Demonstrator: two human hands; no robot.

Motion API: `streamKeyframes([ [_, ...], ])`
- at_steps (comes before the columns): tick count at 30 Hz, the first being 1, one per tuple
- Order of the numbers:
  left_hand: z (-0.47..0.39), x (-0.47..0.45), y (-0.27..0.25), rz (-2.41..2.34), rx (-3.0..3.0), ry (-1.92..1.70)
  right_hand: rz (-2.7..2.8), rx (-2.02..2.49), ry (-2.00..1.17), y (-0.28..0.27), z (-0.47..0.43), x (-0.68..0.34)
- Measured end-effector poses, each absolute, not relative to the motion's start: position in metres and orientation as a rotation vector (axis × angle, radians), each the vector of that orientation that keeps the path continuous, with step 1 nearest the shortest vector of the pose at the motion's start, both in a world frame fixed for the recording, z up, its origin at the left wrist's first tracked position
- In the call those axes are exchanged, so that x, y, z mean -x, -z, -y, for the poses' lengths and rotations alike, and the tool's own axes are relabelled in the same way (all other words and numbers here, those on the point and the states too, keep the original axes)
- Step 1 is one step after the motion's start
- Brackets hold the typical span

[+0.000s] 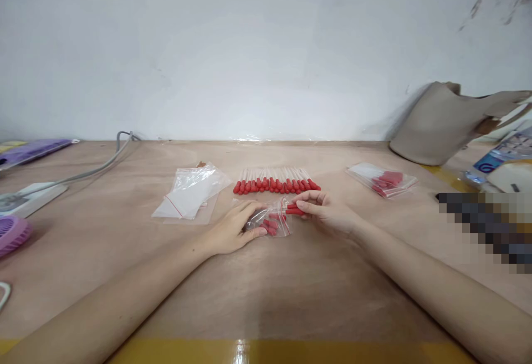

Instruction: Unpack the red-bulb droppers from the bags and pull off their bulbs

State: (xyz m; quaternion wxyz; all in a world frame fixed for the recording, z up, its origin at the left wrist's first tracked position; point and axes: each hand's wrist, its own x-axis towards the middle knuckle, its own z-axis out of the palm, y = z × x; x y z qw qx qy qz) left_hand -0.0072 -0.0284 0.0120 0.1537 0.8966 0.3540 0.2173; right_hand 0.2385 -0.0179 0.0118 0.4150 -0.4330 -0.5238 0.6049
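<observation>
My left hand [241, 225] is closed on a small clear zip bag [274, 225], which has several red pieces inside. At the bag's right-hand mouth, my right hand [318, 209] pinches red-tipped sticks [295, 209] by their red ends, with their pale ends at the opening. Just beyond both hands lies a row of red-tipped sticks [272, 185], side by side with the red ends toward me. To the left is a loose pile of flat clear zip bags [185, 195]. On the right lies another zip bag [382, 180] holding red-tipped pieces.
A beige bag [436, 123] leans by the wall at the right, near a blue and white package [505, 150]. A grey cable [91, 173] runs to a white box [33, 198] at the left, with a pink round object [14, 234] close by. Yellow tape [208, 351] lines the table's front edge.
</observation>
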Motion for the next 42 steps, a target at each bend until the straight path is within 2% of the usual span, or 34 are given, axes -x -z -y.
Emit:
streamKeyframes([
  [6, 0.029, 0.009, -0.012, -1.035, -2.577, -0.612, 1.511, 1.244, -1.326, -0.061, 0.011, -0.283],
  [11, 0.029, 0.008, -0.011, -1.033, -2.562, -0.627, 1.466, 1.194, -0.816, -0.094, 0.009, -0.299],
  [15, 0.030, 0.008, -0.012, -1.027, -2.554, -0.630, 1.522, 1.062, -0.396, -0.070, -0.010, -0.270],
  [18, 0.030, 0.008, -0.012, -1.030, -2.560, -0.622, 1.825, 1.020, -0.079, -0.043, -0.027, -0.245],
  [22, 0.030, 0.008, -0.013, -1.022, -2.565, -0.629, 2.167, 1.035, 0.123, -0.022, -0.038, -0.227],
  [27, 0.030, 0.007, -0.013, -1.018, -2.567, -0.625, 2.191, 1.118, 0.126, -0.015, -0.037, -0.219],
  [36, 0.028, 0.009, -0.009, -1.016, -2.596, -0.629, 1.526, 1.226, -0.305, -0.023, -0.049, -0.231],
  [42, 0.029, 0.008, -0.011, -1.021, -2.599, -0.630, 1.658, 1.135, -0.129, -0.019, -0.045, -0.239],
])
